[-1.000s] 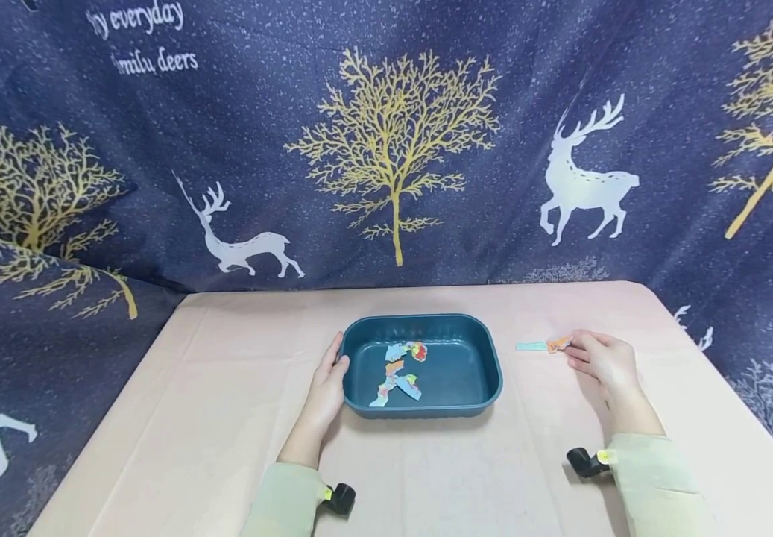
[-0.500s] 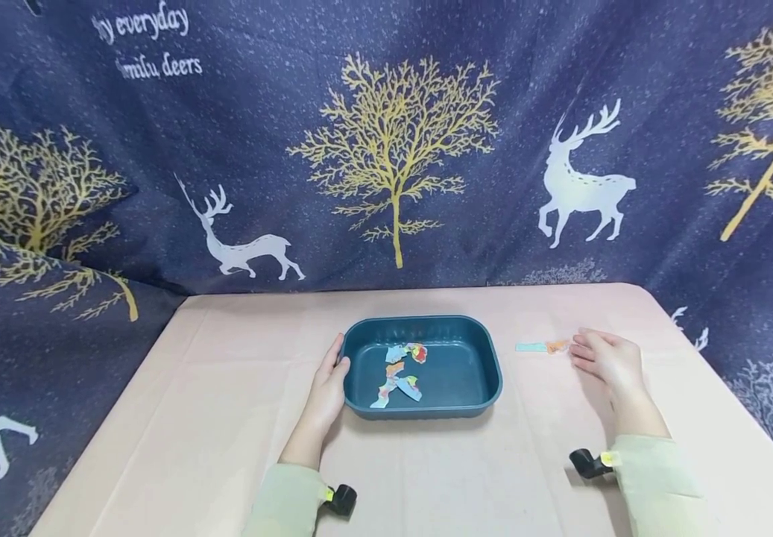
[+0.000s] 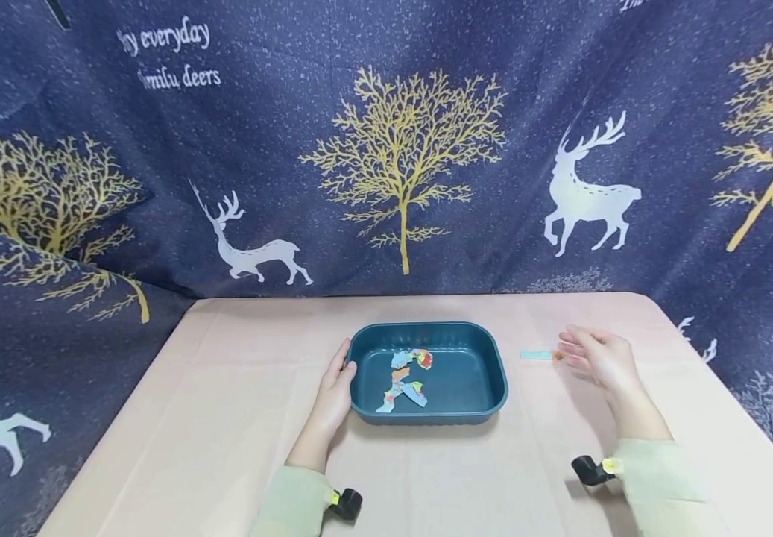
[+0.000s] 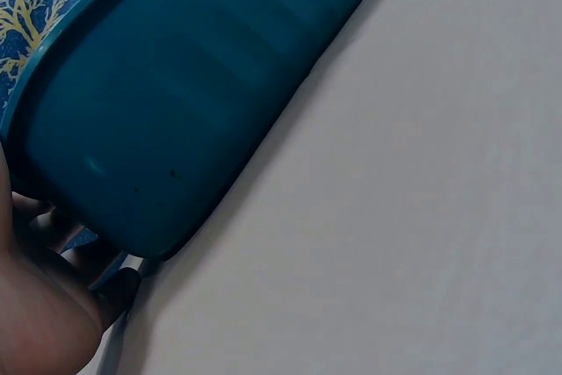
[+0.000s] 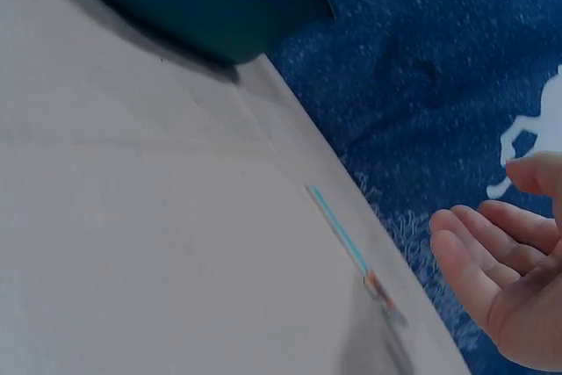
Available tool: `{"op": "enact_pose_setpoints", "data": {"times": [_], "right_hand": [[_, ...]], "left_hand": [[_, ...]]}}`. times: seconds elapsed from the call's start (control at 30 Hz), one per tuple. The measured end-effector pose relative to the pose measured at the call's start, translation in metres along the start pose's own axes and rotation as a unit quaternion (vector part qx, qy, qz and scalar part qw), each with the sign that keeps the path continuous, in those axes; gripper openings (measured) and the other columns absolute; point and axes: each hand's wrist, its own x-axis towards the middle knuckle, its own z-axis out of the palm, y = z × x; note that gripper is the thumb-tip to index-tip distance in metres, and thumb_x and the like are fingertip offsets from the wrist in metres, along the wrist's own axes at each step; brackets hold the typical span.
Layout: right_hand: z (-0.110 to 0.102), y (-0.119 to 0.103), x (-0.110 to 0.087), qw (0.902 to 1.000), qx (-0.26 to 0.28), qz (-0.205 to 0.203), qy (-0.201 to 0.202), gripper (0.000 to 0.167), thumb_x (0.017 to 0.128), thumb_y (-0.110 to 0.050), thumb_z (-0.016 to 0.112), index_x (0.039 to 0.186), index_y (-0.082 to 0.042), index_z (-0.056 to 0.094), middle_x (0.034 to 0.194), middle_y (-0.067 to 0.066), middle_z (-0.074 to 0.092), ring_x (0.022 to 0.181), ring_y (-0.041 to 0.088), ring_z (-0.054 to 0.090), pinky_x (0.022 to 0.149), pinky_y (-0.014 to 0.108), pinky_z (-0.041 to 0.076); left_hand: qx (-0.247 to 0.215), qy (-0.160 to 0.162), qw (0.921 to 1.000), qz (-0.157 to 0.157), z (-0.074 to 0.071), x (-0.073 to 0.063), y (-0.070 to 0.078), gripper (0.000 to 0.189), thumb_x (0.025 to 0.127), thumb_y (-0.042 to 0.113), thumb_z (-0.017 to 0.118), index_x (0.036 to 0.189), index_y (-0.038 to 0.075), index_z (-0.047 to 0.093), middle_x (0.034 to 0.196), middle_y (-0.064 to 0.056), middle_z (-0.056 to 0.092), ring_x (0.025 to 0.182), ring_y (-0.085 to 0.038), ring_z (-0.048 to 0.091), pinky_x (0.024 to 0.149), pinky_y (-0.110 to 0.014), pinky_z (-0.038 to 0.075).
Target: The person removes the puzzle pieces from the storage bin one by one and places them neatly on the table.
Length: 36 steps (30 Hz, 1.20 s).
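My left hand (image 3: 334, 393) holds the left end of a dark teal rectangular basin (image 3: 428, 419). In the left wrist view some fingers (image 4: 92, 256) curl below the basin's end. Inside the basin lie several torn, colourful paper scraps, among them a light blue piece (image 3: 415, 394) and a red and yellow one (image 3: 424, 359). My right hand (image 3: 606, 364) hovers over the table to the right, holding nothing, its fingers loosely bent. Just left of its fingertips lie a light blue paper strip (image 3: 535, 356) and an orange scrap (image 3: 557, 356), end to end; the hand partly hides the orange one.
A pale pink cloth (image 3: 440, 485) covers the table. Behind it hangs a dark blue curtain (image 3: 359, 246) with white deer and golden trees. Black wrist cameras (image 3: 346, 505) sit at both sleeves.
My right fingers have come away from the orange scrap and lifted slightly. The left hand and basin stay together in place; the whole view has shifted a little with the head.
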Motion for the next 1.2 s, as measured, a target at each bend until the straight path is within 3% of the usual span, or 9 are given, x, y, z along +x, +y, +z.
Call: {"op": "enact_pose_setpoints", "data": {"times": [0.2, 0.4, 0.67, 0.83, 1.0, 1.2], "right_hand": [[0.01, -0.002, 0.004, 0.9987, -0.022, -0.036, -0.03, 0.064, 0.091, -0.039, 0.062, 0.132, 0.008, 0.047, 0.09, -0.016, 0.071, 0.086, 0.003, 0.07, 0.077, 0.025, 0.058], [0.029, -0.023, -0.012, 0.9905, -0.1, -0.077, -0.054, 0.064, 0.097, -0.034, 0.052, 0.133, 0.017, 0.039, 0.091, -0.021, 0.068, 0.083, -0.004, 0.067, 0.073, 0.021, 0.058], [0.05, -0.037, -0.018, 0.9855, -0.13, -0.082, -0.073, 0.059, 0.097, -0.032, 0.053, 0.132, 0.014, 0.043, 0.11, 0.007, 0.07, 0.086, -0.003, 0.067, 0.076, 0.022, 0.058], [0.064, -0.043, -0.018, 0.9827, -0.135, -0.085, -0.094, 0.058, 0.097, -0.03, 0.053, 0.132, 0.014, 0.044, 0.123, 0.028, 0.059, 0.087, -0.002, 0.067, 0.077, 0.023, 0.058], [0.077, -0.046, -0.02, 0.98, -0.143, -0.087, -0.107, 0.055, 0.097, -0.03, 0.053, 0.131, 0.012, 0.047, 0.125, 0.031, 0.056, 0.089, 0.001, 0.068, 0.077, 0.024, 0.058], [0.091, -0.048, -0.019, 0.9785, -0.133, -0.096, -0.125, 0.05, 0.097, -0.024, 0.053, 0.13, 0.013, 0.048, 0.124, 0.033, 0.055, 0.095, 0.015, 0.07, 0.078, 0.026, 0.058]], "left_hand": [[-0.004, -0.004, 1.0, 0.001, -0.002, 0.0, -0.001, 0.05, 0.104, 0.021, 0.029, 0.153, 0.017, 0.017, 0.16, -0.004, 0.013, 0.147, -0.028, 0.01, 0.12, -0.047, 0.012], [-0.008, -0.004, 1.0, -0.001, -0.001, 0.0, 0.0, 0.051, 0.104, 0.022, 0.029, 0.153, 0.018, 0.017, 0.16, -0.003, 0.014, 0.148, -0.027, 0.01, 0.12, -0.048, 0.012], [-0.008, -0.002, 1.0, -0.003, -0.001, 0.0, -0.001, 0.051, 0.104, 0.022, 0.03, 0.153, 0.018, 0.017, 0.16, -0.002, 0.014, 0.148, -0.026, 0.011, 0.12, -0.048, 0.012], [-0.005, 0.0, 1.0, -0.001, -0.001, 0.0, 0.0, 0.051, 0.103, 0.022, 0.03, 0.153, 0.017, 0.017, 0.16, -0.002, 0.015, 0.148, -0.026, 0.011, 0.12, -0.048, 0.012], [-0.007, -0.002, 1.0, -0.002, -0.001, 0.0, 0.0, 0.051, 0.103, 0.022, 0.03, 0.153, 0.017, 0.018, 0.16, -0.003, 0.015, 0.147, -0.027, 0.01, 0.12, -0.048, 0.012], [-0.011, -0.002, 0.9999, -0.006, -0.001, 0.001, -0.002, 0.051, 0.103, 0.022, 0.03, 0.153, 0.017, 0.018, 0.16, -0.002, 0.015, 0.148, -0.027, 0.01, 0.12, -0.049, 0.011]]}}
